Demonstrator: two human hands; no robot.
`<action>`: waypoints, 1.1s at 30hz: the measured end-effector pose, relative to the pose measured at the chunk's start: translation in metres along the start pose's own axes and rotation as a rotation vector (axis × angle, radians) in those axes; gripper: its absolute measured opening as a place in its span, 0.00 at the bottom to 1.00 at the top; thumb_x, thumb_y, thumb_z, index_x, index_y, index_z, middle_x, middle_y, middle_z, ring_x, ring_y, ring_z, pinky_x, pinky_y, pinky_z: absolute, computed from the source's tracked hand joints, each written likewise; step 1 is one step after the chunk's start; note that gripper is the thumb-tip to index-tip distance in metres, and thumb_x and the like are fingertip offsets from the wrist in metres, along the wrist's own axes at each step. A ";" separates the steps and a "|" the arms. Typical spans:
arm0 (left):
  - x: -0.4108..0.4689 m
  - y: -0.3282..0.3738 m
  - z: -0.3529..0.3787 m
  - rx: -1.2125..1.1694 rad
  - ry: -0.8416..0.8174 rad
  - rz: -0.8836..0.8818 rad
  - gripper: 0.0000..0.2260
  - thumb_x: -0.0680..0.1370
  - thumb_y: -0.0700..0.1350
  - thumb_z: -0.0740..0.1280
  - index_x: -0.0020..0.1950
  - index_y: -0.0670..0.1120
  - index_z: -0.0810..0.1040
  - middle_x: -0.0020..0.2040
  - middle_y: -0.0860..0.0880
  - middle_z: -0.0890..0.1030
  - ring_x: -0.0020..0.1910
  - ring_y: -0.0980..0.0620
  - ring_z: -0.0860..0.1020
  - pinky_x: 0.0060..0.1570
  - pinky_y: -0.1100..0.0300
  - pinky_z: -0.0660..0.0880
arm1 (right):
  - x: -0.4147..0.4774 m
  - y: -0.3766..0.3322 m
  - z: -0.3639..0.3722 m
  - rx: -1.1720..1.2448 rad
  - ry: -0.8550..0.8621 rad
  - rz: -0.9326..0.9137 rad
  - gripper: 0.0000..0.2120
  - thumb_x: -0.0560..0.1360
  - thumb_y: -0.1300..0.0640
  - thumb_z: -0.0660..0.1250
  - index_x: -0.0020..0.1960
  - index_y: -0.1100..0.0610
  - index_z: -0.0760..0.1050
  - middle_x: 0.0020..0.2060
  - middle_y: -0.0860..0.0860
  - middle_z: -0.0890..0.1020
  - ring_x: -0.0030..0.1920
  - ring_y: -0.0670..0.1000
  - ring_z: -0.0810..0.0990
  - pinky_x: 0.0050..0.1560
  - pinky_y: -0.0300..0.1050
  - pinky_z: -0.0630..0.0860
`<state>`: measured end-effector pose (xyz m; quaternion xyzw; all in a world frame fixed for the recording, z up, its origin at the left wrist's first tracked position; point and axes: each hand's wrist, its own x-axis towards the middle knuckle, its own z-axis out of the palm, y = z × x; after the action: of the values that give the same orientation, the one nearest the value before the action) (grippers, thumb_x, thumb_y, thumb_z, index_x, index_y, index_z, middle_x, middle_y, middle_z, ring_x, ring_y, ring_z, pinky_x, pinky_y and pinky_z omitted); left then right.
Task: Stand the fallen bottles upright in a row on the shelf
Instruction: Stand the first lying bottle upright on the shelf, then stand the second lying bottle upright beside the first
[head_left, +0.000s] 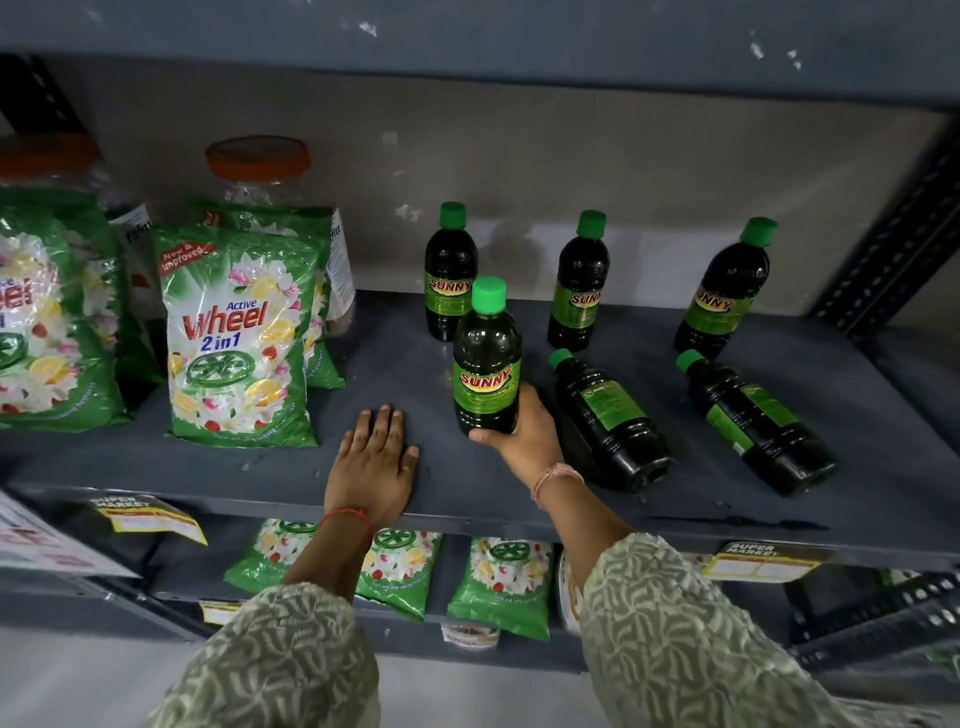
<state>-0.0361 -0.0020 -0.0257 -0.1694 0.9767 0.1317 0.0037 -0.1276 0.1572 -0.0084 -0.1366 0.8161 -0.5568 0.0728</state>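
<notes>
My right hand (524, 436) is wrapped around the base of a bottle (487, 358), thumb across the near side and fingers curled behind, closed firmly on it. I grip it low so I can steady its foot on the shelf (291, 467) and leave the label facing out. It stands upright near the front edge, long axis vertical, green cap up, label turned toward me. Whether its base is fully seated or just off the surface I cannot tell, because my hand hides it.

My left hand (376, 460) lies flat and open on the shelf just left of the bottle, holding nothing; I judge it is there to brace me as I lean in.

Three bottles already stand at the far side: one (451, 275) just behind the one I hold, a second (579, 283) to its right, a third (727, 291) further right, all with caps up.

Two are still down. The nearer-left one (608, 421) lies just beside my right hand, its long axis running from cap at far left to base at near right. The right one (753, 421) lies about parallel, well apart from my hand. Detergent bags (239, 338) fill the shelf's left side.
</notes>
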 end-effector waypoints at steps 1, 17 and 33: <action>0.000 0.000 -0.001 -0.002 0.001 -0.001 0.25 0.80 0.53 0.46 0.75 0.46 0.47 0.78 0.48 0.49 0.77 0.48 0.45 0.76 0.52 0.45 | -0.006 0.000 -0.001 -0.010 -0.012 -0.002 0.32 0.62 0.63 0.76 0.62 0.59 0.66 0.58 0.57 0.76 0.59 0.54 0.74 0.58 0.43 0.69; 0.000 0.001 -0.004 0.000 -0.034 0.002 0.25 0.80 0.52 0.46 0.75 0.45 0.46 0.78 0.47 0.47 0.77 0.47 0.45 0.76 0.52 0.45 | -0.085 -0.003 -0.009 0.018 -0.066 -0.026 0.40 0.59 0.58 0.79 0.66 0.58 0.64 0.61 0.54 0.75 0.62 0.50 0.73 0.65 0.50 0.71; -0.004 0.008 -0.002 -0.013 0.011 -0.025 0.24 0.81 0.49 0.48 0.75 0.46 0.48 0.78 0.47 0.49 0.77 0.46 0.47 0.76 0.51 0.47 | -0.006 -0.020 -0.114 -0.561 -0.026 0.311 0.26 0.63 0.37 0.71 0.50 0.55 0.74 0.50 0.56 0.83 0.49 0.57 0.80 0.47 0.46 0.76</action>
<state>-0.0347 0.0059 -0.0218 -0.1825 0.9736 0.1368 -0.0011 -0.1504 0.2539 0.0518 -0.0323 0.9478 -0.2906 0.1268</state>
